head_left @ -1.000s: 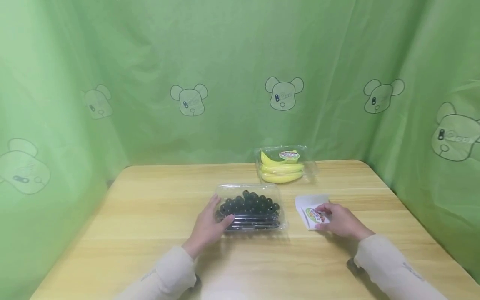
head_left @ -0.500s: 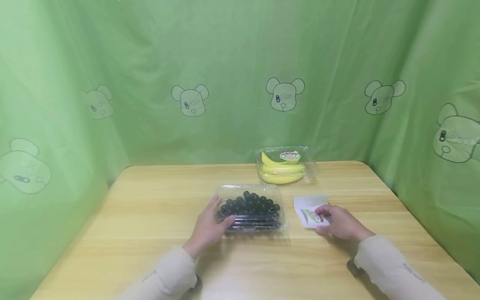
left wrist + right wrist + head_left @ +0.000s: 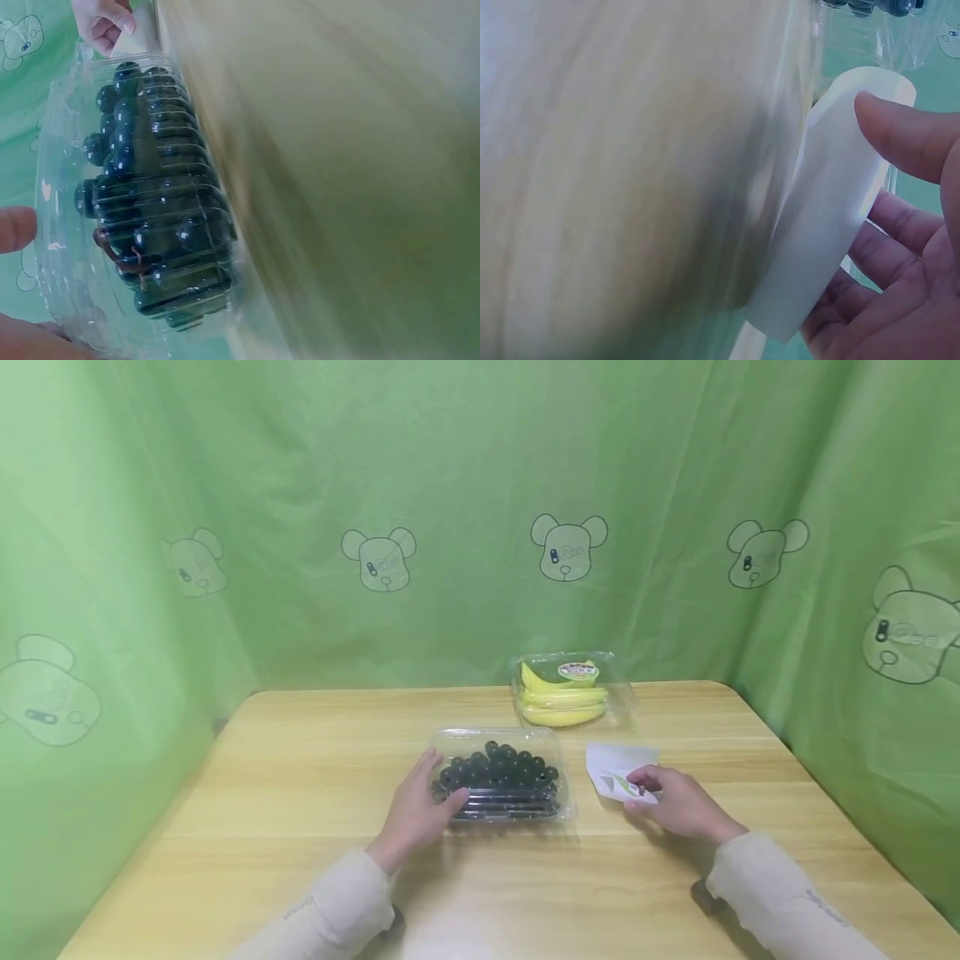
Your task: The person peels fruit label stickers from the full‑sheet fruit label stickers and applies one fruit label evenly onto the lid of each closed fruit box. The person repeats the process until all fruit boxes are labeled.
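A clear plastic clamshell box (image 3: 495,814) of dark round grapes (image 3: 498,768) sits near the middle of the wooden table. My left hand (image 3: 416,810) holds the box by its left side, thumb over the front of the lid and fingers along the side. To the right of the box, my right hand (image 3: 678,802) pinches a white sticker sheet (image 3: 615,758) between thumb and fingers. A printed oval label (image 3: 622,785) shows on it, partly covered by the fingers. In the right wrist view the sheet (image 3: 825,210) curls up in a bend under the thumb (image 3: 907,135).
Behind, near the table's far edge, stands another clear clamshell box (image 3: 618,693) with yellow bananas (image 3: 562,697) and an oval label (image 3: 579,672) on its lid. Green curtains (image 3: 465,460) with bear-head prints surround the wooden table (image 3: 315,760) at the back and sides.
The near part of the sticker sheet has bent upward and away from me, and less of the label shows. My right hand stays nearly in place; the left hand and both boxes are still.
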A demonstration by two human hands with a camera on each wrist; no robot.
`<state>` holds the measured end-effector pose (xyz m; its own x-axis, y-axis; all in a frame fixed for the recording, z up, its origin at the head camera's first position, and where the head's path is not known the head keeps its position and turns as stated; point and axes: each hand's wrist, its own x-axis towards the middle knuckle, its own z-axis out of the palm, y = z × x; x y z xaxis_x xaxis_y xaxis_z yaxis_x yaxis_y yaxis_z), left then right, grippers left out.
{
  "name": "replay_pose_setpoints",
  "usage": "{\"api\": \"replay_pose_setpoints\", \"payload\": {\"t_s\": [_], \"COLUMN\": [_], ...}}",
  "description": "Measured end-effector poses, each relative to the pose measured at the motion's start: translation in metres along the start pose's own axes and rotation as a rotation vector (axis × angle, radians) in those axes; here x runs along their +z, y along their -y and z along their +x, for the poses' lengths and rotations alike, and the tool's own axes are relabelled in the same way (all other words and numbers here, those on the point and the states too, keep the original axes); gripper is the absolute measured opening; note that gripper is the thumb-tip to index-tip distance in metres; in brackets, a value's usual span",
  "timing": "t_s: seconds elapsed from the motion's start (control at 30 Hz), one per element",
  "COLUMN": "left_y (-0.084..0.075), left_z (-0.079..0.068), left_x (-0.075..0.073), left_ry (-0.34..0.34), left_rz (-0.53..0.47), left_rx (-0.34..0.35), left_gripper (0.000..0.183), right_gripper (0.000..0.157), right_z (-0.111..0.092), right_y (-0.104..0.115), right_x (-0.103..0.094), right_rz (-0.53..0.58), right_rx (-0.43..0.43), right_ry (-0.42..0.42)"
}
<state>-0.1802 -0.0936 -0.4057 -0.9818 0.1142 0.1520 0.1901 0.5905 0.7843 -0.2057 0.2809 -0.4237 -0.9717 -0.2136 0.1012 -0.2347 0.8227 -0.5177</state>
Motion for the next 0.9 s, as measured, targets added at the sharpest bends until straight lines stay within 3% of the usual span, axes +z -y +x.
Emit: {"api": "replay_pose_setpoints", "payload": {"t_s": [0.37, 0.67, 0.9], "left_y": [-0.010, -0.017, -0.020], "left_z": [0.002, 0.004, 0.010], "left_x": [0.001, 0.002, 0.005], "left_ry": [0.031, 0.015, 0.016], "left_rz": [0.031, 0.005, 0.012], "left_rx": [-0.013, -0.005, 0.003], "left_gripper": [0.059, 0.044, 0.043], "right_gripper": [0.040, 0.042, 0.042], "right_z": [-0.002, -0.003, -0.004], "right_y": [0.010, 0.021, 0.026], "right_x": [-0.003, -0.010, -0.012], "right_rz": [0.028, 0.040, 0.023], "right_rx": [-0.023, -0.030, -0.013], "right_ry": [-0.053, -0.074, -0.095]}}
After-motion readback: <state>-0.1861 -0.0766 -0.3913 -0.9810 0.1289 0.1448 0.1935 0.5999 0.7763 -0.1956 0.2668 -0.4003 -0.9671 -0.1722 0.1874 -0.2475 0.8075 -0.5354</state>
